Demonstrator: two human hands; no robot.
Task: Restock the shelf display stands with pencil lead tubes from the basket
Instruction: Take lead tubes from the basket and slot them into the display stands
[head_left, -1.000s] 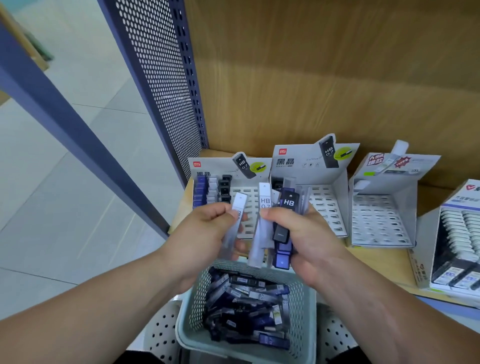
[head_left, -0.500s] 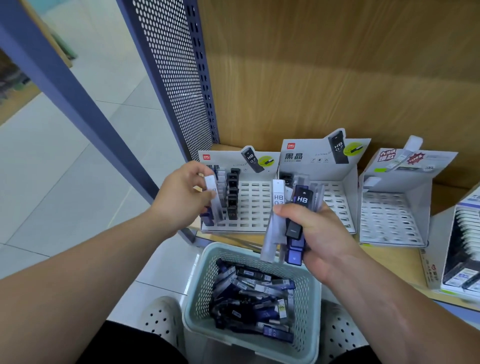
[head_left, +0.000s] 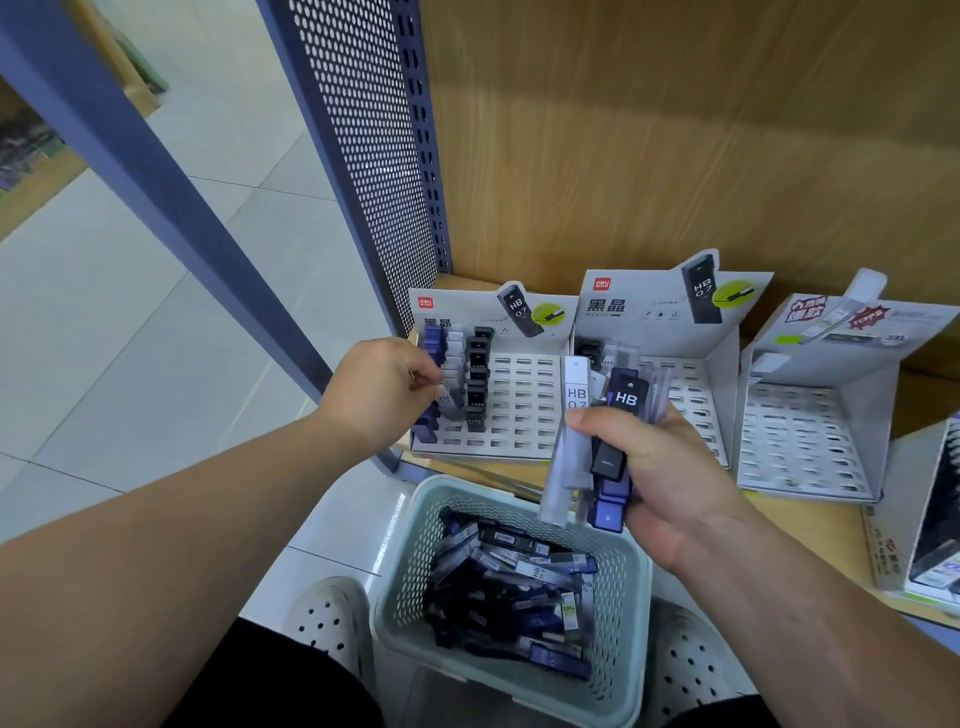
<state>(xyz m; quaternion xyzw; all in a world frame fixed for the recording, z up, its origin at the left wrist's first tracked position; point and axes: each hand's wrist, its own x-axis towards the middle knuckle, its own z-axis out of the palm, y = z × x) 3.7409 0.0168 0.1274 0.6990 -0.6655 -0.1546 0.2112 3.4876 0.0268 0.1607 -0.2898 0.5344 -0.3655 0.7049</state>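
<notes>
My left hand (head_left: 382, 389) pinches a clear lead tube (head_left: 448, 402) at the left columns of the leftmost white display stand (head_left: 519, 410), where blue, clear and black tubes stand in slots. My right hand (head_left: 654, 478) grips a bundle of tubes (head_left: 597, 441), clear, black and blue, above the pale green basket (head_left: 410, 587). Many more tubes lie piled in that basket. A second stand (head_left: 691, 395) sits behind my right hand, nearly all its slots bare.
A third white stand (head_left: 810, 441) and a box of other stock (head_left: 930, 535) sit to the right on the wooden shelf (head_left: 810, 525). A perforated blue side panel (head_left: 363, 156) borders the shelf at left. White perforated shoes (head_left: 332, 618) flank the basket on the tiled floor.
My left hand took one clear tube from the bundle and carried it left and forward to the leftmost stand. My right hand kept holding the bundle in place.
</notes>
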